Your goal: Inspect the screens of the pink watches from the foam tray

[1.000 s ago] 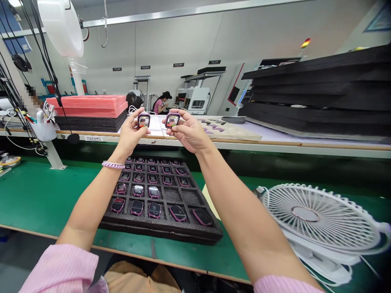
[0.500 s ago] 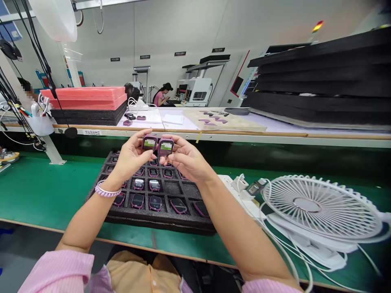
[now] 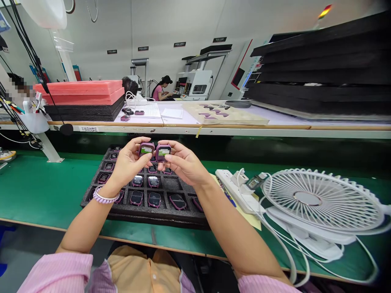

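Side by side above the foam tray, two purple-framed smartwatch bodies face me with lit screens showing green and white. My left hand (image 3: 130, 160) pinches the left smartwatch body (image 3: 146, 149) between thumb and fingers. In my right hand (image 3: 187, 166) is the right smartwatch body (image 3: 162, 151), its thumb at the screen's lower right corner. Beneath both hands lies the black foam tray (image 3: 146, 220), divided into square pockets. Several purple watch bodies (image 3: 154, 199) sit in its pockets, and my hands and forearms hide part of the tray.
Right of the tray are a white power strip (image 3: 227, 181) with plugs, yellow paper (image 3: 255, 221), cables and a white fan (image 3: 320, 201). A raised shelf (image 3: 183, 129) runs behind, bearing red foam (image 3: 82, 91) and a tall black foam stack (image 3: 320, 69). A person (image 3: 160, 91) sits farther back.
Both hands have come slightly lower over the tray, still holding the two smartwatch bodies side by side. My right thumb has shifted onto its screen's lower corner. The camera view has shifted a little.
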A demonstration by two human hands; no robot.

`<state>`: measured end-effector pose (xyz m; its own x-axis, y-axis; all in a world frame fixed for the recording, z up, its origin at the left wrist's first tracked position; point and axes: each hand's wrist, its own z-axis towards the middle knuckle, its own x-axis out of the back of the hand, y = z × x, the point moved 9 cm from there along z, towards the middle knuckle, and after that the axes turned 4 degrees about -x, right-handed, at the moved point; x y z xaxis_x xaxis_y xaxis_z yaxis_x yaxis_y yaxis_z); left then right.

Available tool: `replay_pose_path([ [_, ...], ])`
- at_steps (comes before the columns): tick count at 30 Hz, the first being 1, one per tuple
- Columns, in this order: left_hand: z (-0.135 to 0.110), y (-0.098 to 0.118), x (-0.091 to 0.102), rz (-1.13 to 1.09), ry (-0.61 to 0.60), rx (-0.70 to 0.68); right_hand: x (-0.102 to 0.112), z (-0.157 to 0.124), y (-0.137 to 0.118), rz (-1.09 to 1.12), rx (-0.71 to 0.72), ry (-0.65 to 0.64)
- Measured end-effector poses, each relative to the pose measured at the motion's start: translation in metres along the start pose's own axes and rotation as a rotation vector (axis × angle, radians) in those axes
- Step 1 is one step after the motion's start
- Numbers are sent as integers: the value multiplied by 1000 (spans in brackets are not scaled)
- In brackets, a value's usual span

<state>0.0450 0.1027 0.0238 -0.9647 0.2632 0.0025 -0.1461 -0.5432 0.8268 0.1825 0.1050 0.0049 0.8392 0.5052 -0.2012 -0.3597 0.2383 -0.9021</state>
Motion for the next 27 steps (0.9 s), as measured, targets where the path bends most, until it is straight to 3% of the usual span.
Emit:
replay_pose_path([
  [27,-2,-8,0,-41,-23,58,2,-4,-1,1,-8,28],
])
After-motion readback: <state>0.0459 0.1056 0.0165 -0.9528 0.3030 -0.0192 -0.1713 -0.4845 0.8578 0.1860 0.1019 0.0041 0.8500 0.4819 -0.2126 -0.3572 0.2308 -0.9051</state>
